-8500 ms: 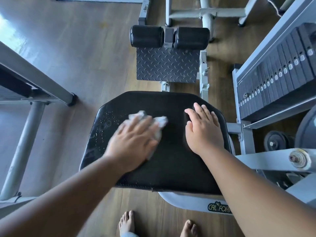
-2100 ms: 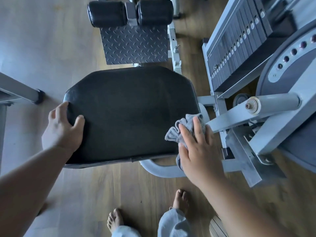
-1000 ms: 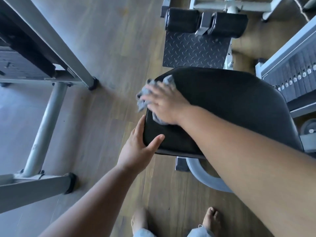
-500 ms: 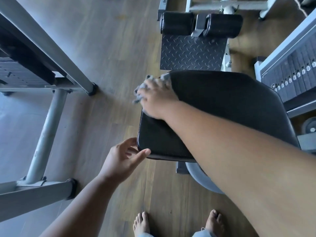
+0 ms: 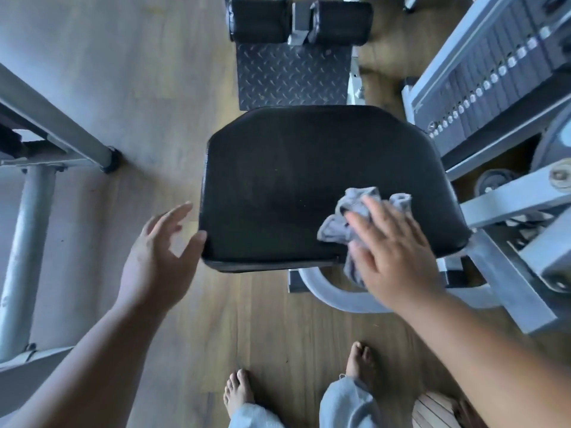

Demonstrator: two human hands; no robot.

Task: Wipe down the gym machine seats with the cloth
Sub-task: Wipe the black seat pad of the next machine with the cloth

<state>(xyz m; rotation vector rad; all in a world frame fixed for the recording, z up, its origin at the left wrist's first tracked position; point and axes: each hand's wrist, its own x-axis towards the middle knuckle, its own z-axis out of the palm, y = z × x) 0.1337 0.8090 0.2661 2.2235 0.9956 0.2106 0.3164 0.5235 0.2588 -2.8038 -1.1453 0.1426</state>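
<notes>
The black padded seat of a gym machine fills the middle of the view. A crumpled grey cloth lies on the seat's near right corner and hangs over its front edge. My right hand presses flat on the cloth, holding it against the pad. My left hand hovers open just off the seat's near left corner, fingers spread, thumb almost touching the pad's edge.
Two black roller pads and a checker-plate footrest sit beyond the seat. A weight stack and grey lever arms crowd the right. Another machine's grey frame stands left. My bare feet are on the wooden floor.
My right hand has swept the cloth from the seat's far left corner across to its near right corner. My left hand has let go of the seat's edge and opened.
</notes>
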